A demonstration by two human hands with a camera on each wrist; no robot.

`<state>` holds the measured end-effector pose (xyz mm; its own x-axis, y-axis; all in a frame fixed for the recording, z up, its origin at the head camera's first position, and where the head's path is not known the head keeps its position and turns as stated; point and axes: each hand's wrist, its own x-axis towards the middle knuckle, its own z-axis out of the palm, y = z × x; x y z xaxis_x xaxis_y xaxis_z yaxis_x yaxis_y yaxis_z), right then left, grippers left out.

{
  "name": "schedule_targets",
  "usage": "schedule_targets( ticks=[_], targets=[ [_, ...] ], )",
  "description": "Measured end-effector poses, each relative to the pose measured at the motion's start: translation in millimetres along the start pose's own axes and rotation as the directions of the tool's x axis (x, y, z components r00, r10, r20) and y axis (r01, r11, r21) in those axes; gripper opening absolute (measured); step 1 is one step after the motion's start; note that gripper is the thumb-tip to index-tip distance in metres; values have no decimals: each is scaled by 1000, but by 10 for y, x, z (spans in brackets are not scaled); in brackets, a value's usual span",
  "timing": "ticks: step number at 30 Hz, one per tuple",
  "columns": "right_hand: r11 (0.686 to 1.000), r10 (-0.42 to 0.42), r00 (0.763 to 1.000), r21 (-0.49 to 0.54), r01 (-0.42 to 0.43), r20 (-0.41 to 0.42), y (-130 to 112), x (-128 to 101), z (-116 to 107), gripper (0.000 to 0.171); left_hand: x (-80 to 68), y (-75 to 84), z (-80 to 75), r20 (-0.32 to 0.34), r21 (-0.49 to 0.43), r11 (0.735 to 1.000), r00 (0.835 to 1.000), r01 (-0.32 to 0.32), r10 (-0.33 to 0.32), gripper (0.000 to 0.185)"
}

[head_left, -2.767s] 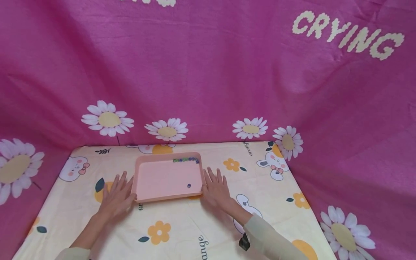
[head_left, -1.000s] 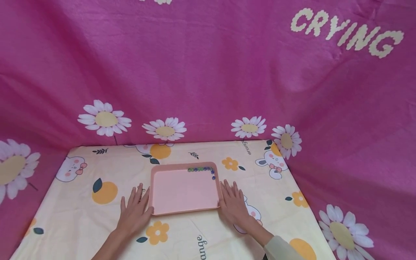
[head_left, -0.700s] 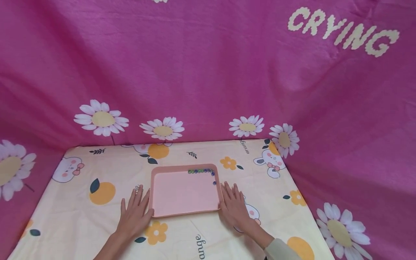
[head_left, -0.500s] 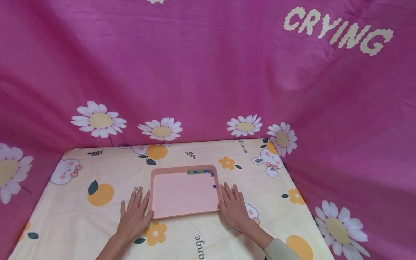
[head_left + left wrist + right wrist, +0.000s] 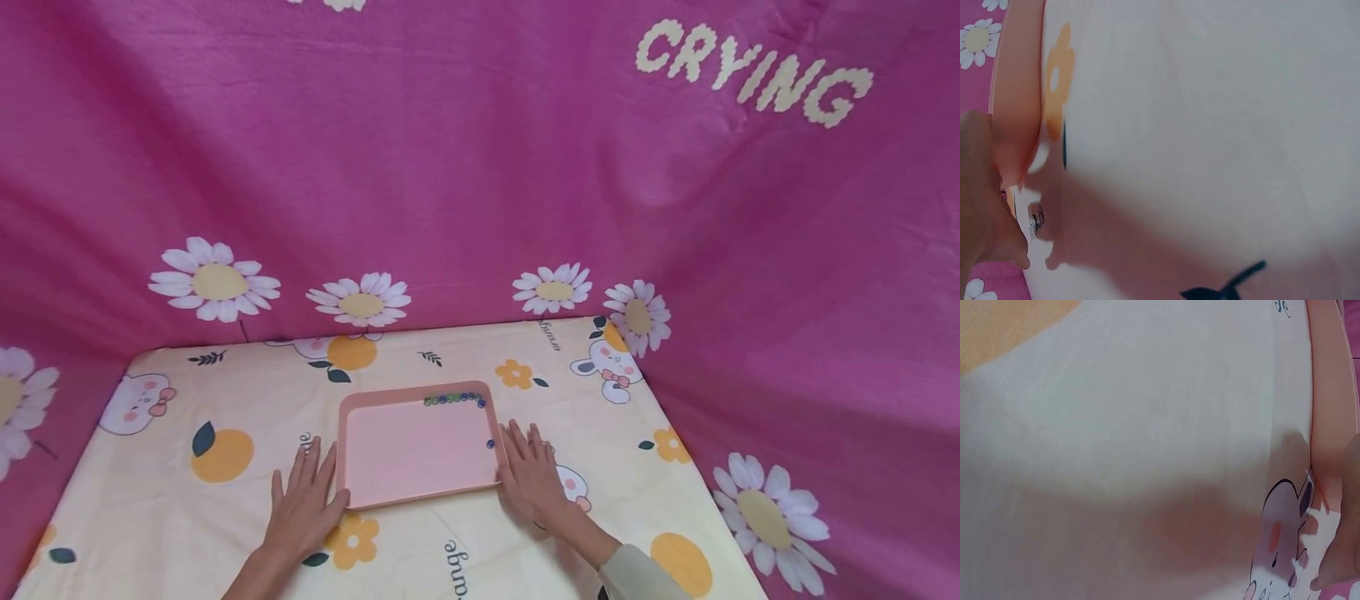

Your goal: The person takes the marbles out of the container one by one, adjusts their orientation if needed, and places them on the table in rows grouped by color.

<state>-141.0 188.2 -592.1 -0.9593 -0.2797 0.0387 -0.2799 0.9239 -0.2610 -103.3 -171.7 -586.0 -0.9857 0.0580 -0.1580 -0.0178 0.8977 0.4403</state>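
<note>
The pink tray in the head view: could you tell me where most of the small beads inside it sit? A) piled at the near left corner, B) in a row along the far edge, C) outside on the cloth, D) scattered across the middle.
B: the beads line the far wall of the pink tray, with one stray bead by the right wall.

"CRYING" on pink backdrop cloth [image 5: 480, 167], partial "ange" upside down on tablecloth [image 5: 187, 517]

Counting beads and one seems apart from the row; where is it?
In the head view, the loose blue bead lies inside the pink tray by its right wall, beside the right hand.
</note>
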Motion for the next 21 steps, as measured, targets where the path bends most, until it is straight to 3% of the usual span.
schedule_targets(
  ticks=[8,13,21],
  targets=[
    [1000,17,999,-23,-16,34,-16,15,28,58,85,46,-33,2,1,1000,1000,9,-9,87],
    [1000,17,1000,-25,-16,21,-7,8,38,58,142,70,-22,-31,24,1000,999,11,-10,85],
    [996,-43,999,80,45,-26,6,25,-84,53,151,104,-17,-99,72,997,995,4,3,81]
  ],
)
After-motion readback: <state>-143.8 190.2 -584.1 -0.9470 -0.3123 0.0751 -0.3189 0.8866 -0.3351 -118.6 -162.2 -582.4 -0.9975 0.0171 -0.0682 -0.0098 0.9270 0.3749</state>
